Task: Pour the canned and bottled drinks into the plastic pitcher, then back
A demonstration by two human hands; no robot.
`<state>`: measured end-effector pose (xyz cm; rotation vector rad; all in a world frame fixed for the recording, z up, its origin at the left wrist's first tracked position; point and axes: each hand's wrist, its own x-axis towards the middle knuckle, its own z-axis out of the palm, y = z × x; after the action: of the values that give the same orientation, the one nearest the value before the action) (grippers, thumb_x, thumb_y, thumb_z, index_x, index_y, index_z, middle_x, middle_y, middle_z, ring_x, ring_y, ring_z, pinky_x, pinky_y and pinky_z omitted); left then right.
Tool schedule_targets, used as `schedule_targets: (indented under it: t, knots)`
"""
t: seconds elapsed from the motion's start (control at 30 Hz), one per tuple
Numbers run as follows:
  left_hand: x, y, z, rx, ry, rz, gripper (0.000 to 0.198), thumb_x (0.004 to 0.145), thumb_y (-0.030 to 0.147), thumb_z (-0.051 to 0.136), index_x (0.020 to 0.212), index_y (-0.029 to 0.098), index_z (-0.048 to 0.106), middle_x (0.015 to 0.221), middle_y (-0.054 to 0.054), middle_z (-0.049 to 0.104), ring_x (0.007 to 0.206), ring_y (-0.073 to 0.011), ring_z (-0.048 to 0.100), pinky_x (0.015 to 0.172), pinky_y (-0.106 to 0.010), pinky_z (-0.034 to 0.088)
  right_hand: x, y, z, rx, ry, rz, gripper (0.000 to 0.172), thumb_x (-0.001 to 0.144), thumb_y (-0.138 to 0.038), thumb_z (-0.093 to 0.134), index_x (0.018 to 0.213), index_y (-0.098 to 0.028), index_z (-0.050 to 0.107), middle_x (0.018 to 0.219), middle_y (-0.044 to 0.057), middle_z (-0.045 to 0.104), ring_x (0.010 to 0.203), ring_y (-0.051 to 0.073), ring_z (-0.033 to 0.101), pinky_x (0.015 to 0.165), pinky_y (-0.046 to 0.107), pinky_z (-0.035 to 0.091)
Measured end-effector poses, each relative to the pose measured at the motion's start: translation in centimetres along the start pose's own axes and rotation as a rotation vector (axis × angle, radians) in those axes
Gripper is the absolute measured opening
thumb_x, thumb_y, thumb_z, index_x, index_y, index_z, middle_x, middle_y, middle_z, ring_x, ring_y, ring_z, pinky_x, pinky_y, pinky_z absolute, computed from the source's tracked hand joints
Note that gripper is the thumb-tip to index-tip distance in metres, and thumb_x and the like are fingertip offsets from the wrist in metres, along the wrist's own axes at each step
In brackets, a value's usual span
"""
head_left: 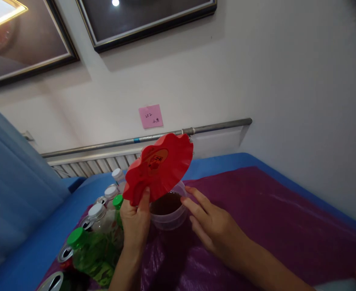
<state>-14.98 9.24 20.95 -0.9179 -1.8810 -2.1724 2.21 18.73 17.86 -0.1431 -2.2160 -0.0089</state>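
Observation:
My left hand [135,222] pinches the lower edge of a red wavy-rimmed lid [159,165] with an orange label and holds it tilted above a clear plastic tub [170,220]. The tub holds a dark brown liquid and stands on a purple plastic sheet [256,218]. My right hand [211,226] rests beside the tub on its right, fingers stretched out and touching its wall.
Several bottles with white caps [96,210] and green caps [75,237] and drink cans [65,254] crowd the left of the sheet. Blue covering [74,202] lies underneath. A metal rail [153,136] and a pink sticky note [150,116] are on the wall behind.

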Motion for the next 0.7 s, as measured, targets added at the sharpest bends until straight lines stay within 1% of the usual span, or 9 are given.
schedule_targets:
  t: [0.1, 0.2, 0.37, 0.43, 0.57, 0.7]
  knots:
    - [-0.1, 0.0, 0.0, -0.017, 0.0, 0.009, 0.032, 0.077, 0.04, 0.069, 0.102, 0.02, 0.071, 0.099, -0.005, 0.073, 0.092, -0.0219, 0.066, 0.088, -0.035, 0.05, 0.0, 0.0, -0.1, -0.001, 0.004, 0.006, 0.046, 0.085, 0.0, 0.044, 0.13, -0.01, 0.047, 0.136, 0.027, 0.052, 0.11, 0.029, 0.066, 0.08, 0.038, 0.062]
    - [-0.1, -0.1, 0.1, -0.024, 0.004, -0.013, 0.032, 0.077, 0.04, 0.069, 0.1, 0.019, 0.071, 0.101, -0.006, 0.073, 0.094, -0.0228, 0.066, 0.088, -0.036, 0.05, 0.0, 0.0, -0.1, -0.004, -0.01, 0.023, 0.047, 0.085, -0.001, 0.043, 0.131, -0.011, 0.047, 0.137, 0.025, 0.052, 0.106, 0.027, 0.068, 0.079, 0.038, 0.062]
    - [0.0, 0.0, 0.0, 0.02, 0.015, -0.035, 0.035, 0.076, 0.042, 0.07, 0.101, 0.018, 0.071, 0.103, -0.007, 0.073, 0.095, -0.0235, 0.065, 0.089, -0.037, 0.049, -0.2, 0.0, -0.1, -0.005, -0.021, 0.033, 0.048, 0.086, -0.001, 0.043, 0.133, -0.012, 0.047, 0.138, 0.025, 0.051, 0.113, 0.028, 0.064, 0.082, 0.04, 0.061]
    - [0.0, 0.1, 0.0, 0.007, 0.035, -0.044, 0.034, 0.075, 0.042, 0.071, 0.1, 0.018, 0.071, 0.101, -0.006, 0.074, 0.094, -0.0229, 0.066, 0.089, -0.037, 0.049, -0.2, 0.0, 0.0, -0.004, -0.021, 0.036, 0.049, 0.085, -0.002, 0.043, 0.133, -0.013, 0.048, 0.139, 0.024, 0.051, 0.113, 0.029, 0.064, 0.083, 0.04, 0.061]
    - [-0.1, 0.3, 0.1, -0.116, 0.087, -0.081, 0.032, 0.074, 0.04, 0.073, 0.1, 0.021, 0.072, 0.099, -0.003, 0.074, 0.094, -0.02, 0.066, 0.092, -0.035, 0.049, -0.2, 0.1, 0.2, 0.016, -0.021, 0.036, 0.049, 0.084, -0.001, 0.044, 0.132, -0.011, 0.048, 0.14, 0.025, 0.05, 0.117, 0.029, 0.062, 0.083, 0.04, 0.061]
    - [-0.2, 1.2, 0.1, -0.162, 0.162, -0.097, 0.033, 0.075, 0.04, 0.073, 0.103, 0.023, 0.072, 0.104, -0.002, 0.073, 0.1, -0.0197, 0.066, 0.094, -0.034, 0.049, -0.2, 0.0, 0.1, 0.011, -0.029, 0.049, 0.049, 0.086, -0.003, 0.043, 0.134, -0.014, 0.047, 0.139, 0.024, 0.05, 0.117, 0.029, 0.062, 0.085, 0.04, 0.061]
